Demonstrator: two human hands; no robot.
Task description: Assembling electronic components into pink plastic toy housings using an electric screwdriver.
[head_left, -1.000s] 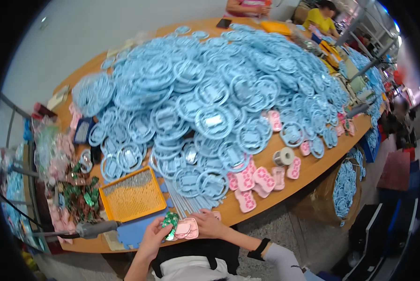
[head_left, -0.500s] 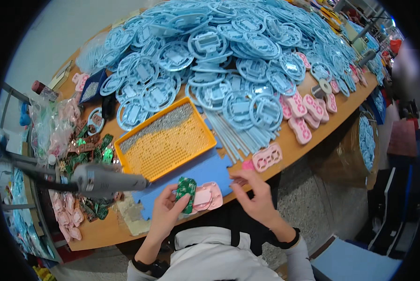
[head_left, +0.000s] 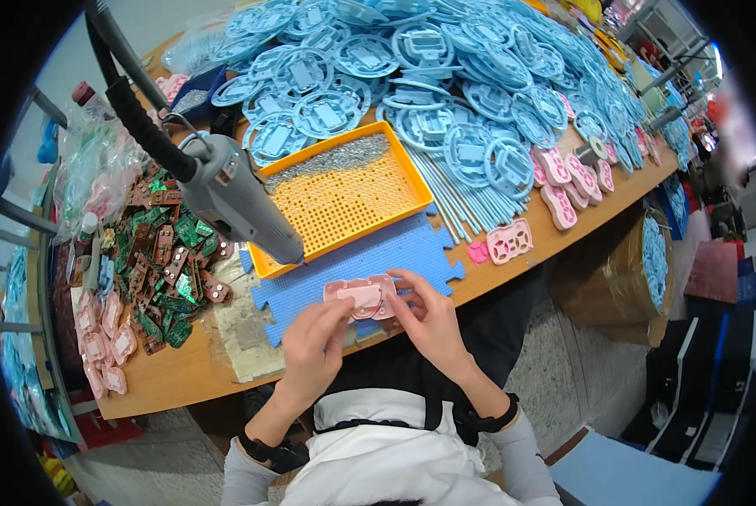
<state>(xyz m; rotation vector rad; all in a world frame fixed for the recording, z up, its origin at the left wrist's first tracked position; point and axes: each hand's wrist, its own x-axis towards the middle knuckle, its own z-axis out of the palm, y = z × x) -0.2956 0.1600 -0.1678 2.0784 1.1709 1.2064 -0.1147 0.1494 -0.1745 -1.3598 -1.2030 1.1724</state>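
Between my two hands is a pink plastic shell (head_left: pixel 366 297) with rounded ends, a paler rectangular part in its middle and a thin red wire at its right side. My left hand (head_left: pixel 314 339) pinches the shell's left end with thumb and fingers. At the right end, my right hand (head_left: pixel 429 319) grips it, thumb over the inside and fingertips along the far edge. The shell is over the near edge of a blue foam mat (head_left: pixel 306 295). I cannot see the green circuit board in either hand.
A grey electric screwdriver (head_left: pixel 241 201) hangs left of a yellow perforated tray (head_left: pixel 344 232) holding small screws. Green and brown circuit boards (head_left: pixel 165 261) lie heaped at left. Light-blue ring-shaped parts (head_left: pixel 471 93) pile up at the back; pink shells (head_left: pixel 559 207) lie at right.
The green circuit board has gone from my left hand's grasp and out of sight. Both hands now hold the pink shell. The screwdriver hangs more upright, and the view has shifted.
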